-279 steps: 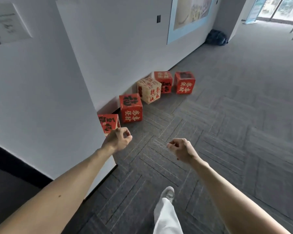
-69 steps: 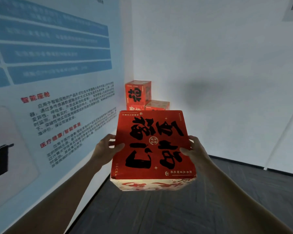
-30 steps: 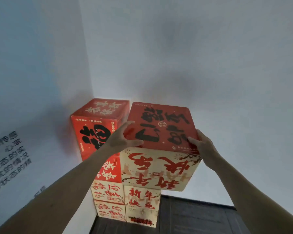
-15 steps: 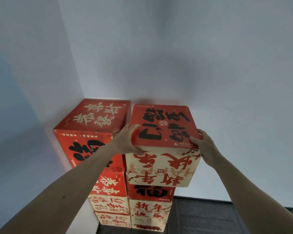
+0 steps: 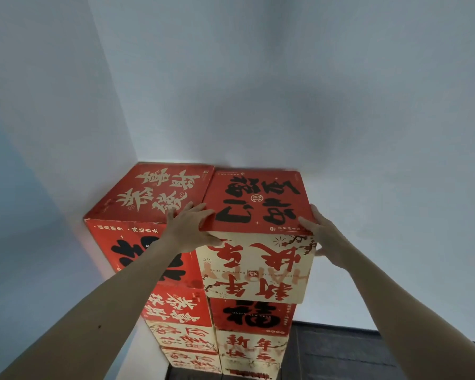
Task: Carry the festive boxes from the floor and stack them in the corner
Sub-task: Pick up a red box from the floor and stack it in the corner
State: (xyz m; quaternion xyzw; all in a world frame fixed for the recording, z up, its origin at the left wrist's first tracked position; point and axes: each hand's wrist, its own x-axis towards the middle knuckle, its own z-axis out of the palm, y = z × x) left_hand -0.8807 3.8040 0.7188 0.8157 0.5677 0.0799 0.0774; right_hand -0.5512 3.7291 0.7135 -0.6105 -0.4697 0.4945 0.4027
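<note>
Festive box: red top with black characters, cream front with red characters printed upside down; it sits level on top of the right stack, in the corner of the room
Left hand: thumb lies on the cream front near the upper left corner and the fingers reach to the top's left edge, so that corner is pinched between them
Right hand: thumb on the top's right edge, the rest of the hand wrapped round the right side (most of the tips are hidden behind the box)
Right stack: a red box with black characters directly under the festive box, cream boxes below it
Left stack: topped by a red box with gold characters, its top about level with the festive box and its side touching it
Left wall and back wall: pale, meeting right behind the left stack
Floor: dark, showing at the lower right beside the stacks
</note>
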